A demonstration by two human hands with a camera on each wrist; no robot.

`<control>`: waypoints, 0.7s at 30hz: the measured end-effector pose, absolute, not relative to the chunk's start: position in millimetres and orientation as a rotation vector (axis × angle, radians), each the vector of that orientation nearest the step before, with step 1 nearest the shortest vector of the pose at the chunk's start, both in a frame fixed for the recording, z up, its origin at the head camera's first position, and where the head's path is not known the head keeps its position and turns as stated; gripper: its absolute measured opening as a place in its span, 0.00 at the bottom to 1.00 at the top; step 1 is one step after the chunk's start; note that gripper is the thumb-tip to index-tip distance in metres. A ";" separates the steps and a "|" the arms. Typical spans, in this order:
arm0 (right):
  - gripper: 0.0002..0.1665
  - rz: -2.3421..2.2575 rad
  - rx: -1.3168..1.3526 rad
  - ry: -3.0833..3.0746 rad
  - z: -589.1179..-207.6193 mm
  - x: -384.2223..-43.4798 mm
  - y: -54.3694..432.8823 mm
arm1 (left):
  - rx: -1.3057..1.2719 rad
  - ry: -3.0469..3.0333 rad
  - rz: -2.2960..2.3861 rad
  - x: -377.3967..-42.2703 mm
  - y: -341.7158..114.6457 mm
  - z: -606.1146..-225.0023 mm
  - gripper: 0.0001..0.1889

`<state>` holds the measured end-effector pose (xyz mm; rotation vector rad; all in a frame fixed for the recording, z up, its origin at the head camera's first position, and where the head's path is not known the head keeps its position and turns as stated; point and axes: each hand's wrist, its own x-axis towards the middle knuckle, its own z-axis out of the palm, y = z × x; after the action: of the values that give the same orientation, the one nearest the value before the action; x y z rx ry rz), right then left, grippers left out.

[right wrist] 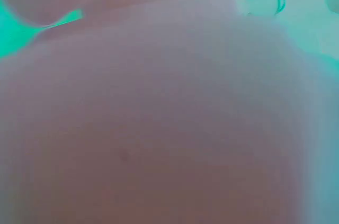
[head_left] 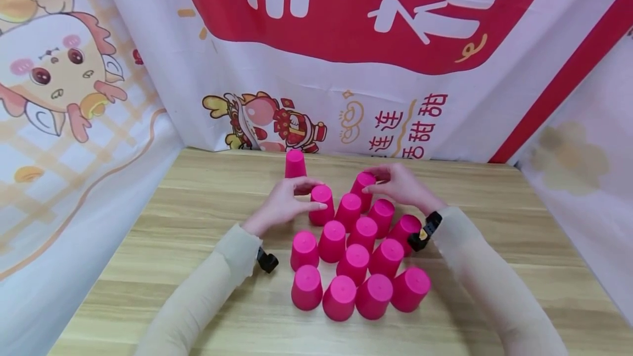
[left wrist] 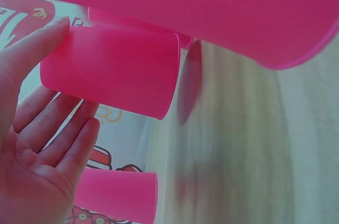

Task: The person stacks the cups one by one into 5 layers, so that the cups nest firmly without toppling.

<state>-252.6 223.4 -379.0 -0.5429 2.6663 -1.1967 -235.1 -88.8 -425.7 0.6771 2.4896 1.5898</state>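
Observation:
In the head view my left hand point(head_left: 286, 202) is at the left end of the back row, thumb and fingers on either side of an upside-down pink cup point(head_left: 322, 206). The left wrist view shows the thumb on that pink cup point(left wrist: 111, 70) and the fingers along its other side. My right hand point(head_left: 398, 183) holds another upturned pink cup point(head_left: 365, 184) near its base, thumb on the near side and fingers behind. Skin fills most of the right wrist view, hiding that cup there.
Several more upturned pink cups point(head_left: 342, 296) stand closely grouped in rows toward me. A lone pink cup point(head_left: 295, 163) stands behind my left hand, near the back edge of the wooden table point(head_left: 198, 191). Printed cloth point(head_left: 306, 65) hangs behind and at both sides.

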 end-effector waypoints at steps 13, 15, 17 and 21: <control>0.28 -1.138 -0.611 2.756 -353.6 -308.3 159.4 | 0.637 2.481 1.571 -230.0 -95.8 -430.2 0.26; 0.26 -1.087 -0.622 2.769 -356.6 -315.3 148.0 | 0.642 2.479 1.566 -228.8 -96.7 -430.2 0.26; 0.24 -1.043 -0.628 2.778 -361.0 -321.2 138.4 | 0.651 2.471 1.561 -227.4 -97.6 -430.4 0.26; 0.24 -1.011 -0.601 2.778 -367.7 -328.8 124.6 | 0.674 2.455 1.560 -225.2 -99.0 -430.2 0.28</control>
<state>-328.8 124.6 -367.7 -0.6006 2.7776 -1.0108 -225.2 -99.0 -430.2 0.6737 2.4546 1.5596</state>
